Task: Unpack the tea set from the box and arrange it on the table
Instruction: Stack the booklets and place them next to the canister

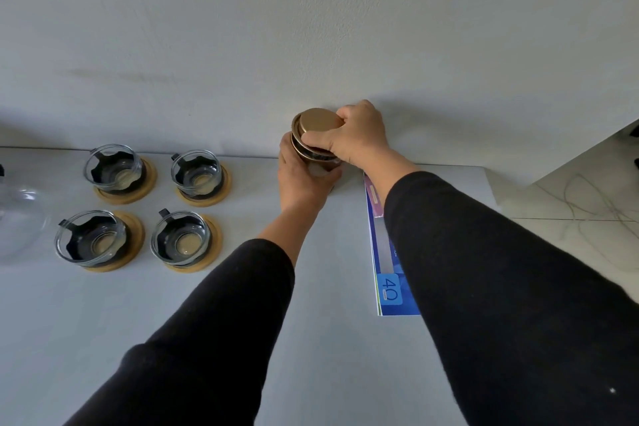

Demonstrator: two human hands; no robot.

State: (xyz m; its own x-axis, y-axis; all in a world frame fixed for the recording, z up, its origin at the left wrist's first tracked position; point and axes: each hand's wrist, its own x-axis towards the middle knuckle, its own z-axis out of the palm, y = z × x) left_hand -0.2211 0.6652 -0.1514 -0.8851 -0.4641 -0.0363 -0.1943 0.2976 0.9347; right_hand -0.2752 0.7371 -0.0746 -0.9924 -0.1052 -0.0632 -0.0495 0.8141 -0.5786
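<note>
**Two hands hold a jar by the wall**

A person in black sleeves reaches across a grey table (328,287). Both hands meet at the far edge, close to the white wall (311,28).

The left hand (302,180) wraps around the side of a small jar (316,152). The fingers curl tight on it. The jar looks like dark glass, but the hands hide most of it, so I cannot tell if it sits on the table or is held up.

The right hand (359,135) grips the gold lid (318,120) on top of the jar. The thumb and fingers pinch its edge. The lid is tilted a little.

To the left of the hands stand four glass cups. Each one sits on its own round wooden coaster. They make a square: the far left cup (114,168), the far right cup (197,174), the near left cup (91,239) and the near right cup (181,240). Each cup has a dark handle and a dark band low down. The cups do not touch each other.

At the far left edge is part of a clear glass teapot (19,218). It is cut off, so only some of it shows.

On the right, a flat blue box (385,273) lies on the table. The right arm covers much of it. A blue tag on it reads "40".
</note>
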